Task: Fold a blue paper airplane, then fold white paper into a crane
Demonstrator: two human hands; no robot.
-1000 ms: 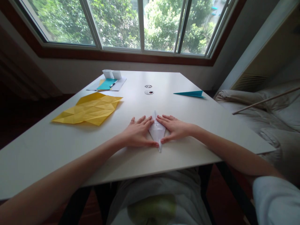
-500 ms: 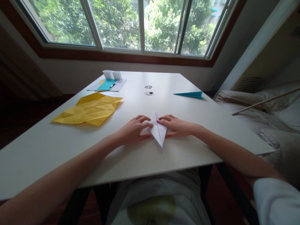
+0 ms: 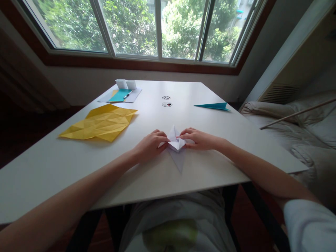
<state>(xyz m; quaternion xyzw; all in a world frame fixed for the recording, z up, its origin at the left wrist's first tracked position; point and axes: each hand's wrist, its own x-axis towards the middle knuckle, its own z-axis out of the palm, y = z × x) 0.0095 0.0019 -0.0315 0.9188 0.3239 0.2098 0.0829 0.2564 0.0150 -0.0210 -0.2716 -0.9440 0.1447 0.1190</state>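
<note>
Between my hands on the white table [image 3: 223, 168] lies a folded white paper [image 3: 176, 144]. Its far tip points away from me, a thin lower point reaches toward the table's front edge, and a raised flap stands folded up across its middle. My left hand [image 3: 153, 145] pinches the left corner, thumb and fingers closed on the paper. On the other side, my right hand [image 3: 198, 139] grips the right corner, with its index finger on the flap near the centre.
A creased yellow paper sheet [image 3: 102, 122] lies to the left. Farther back are a teal sheet [image 3: 120, 95], a pen [image 3: 127, 94] and small white paper boxes [image 3: 126, 84]. Two round stickers [image 3: 167, 104] lie mid-table, and a folded teal paper [image 3: 213, 106] is at the right.
The near flap of the white paper has been lifted and folded back, showing the thin layer beneath. My left fingers have closed in on its corner; my right hand has moved slightly.
</note>
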